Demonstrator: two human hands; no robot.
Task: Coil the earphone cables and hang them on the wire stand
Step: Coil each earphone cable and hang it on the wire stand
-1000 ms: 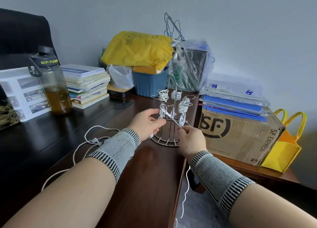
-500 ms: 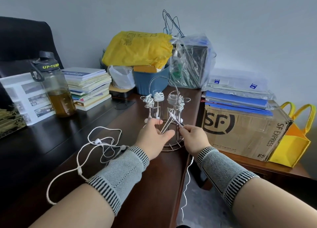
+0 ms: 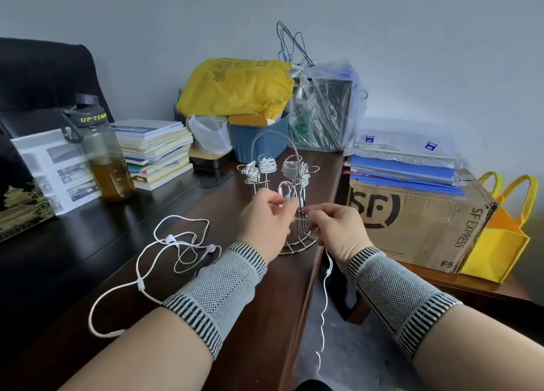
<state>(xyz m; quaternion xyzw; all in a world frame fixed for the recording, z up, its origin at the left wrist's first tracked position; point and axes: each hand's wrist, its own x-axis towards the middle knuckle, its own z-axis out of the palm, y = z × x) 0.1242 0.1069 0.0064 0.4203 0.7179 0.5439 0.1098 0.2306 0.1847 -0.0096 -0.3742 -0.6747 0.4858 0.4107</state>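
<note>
Both hands are working just in front of the wire stand (image 3: 287, 196) – the left hand (image 3: 266, 218) is pinching a white earphone cable (image 3: 325, 296) and the right hand (image 3: 338, 228) is gripping its trailing length, which is hanging off the desk (image 3: 265, 317) edge – while another loose earphone (image 3: 164, 252) is lying on the desk.

A metal wire stand (image 3: 282, 214) sits near the right edge of the dark wooden tabletop (image 3: 147, 208), with coiled white earphone cables (image 3: 266, 165) on its arms. A loose white earphone cable (image 3: 164, 243) lies to its left. A printed cardboard box (image 3: 412, 217) stands to the right, a clear water bottle (image 3: 103, 155) far left, and a stack of paperback books (image 3: 153, 152) just right of the bottle.
</note>
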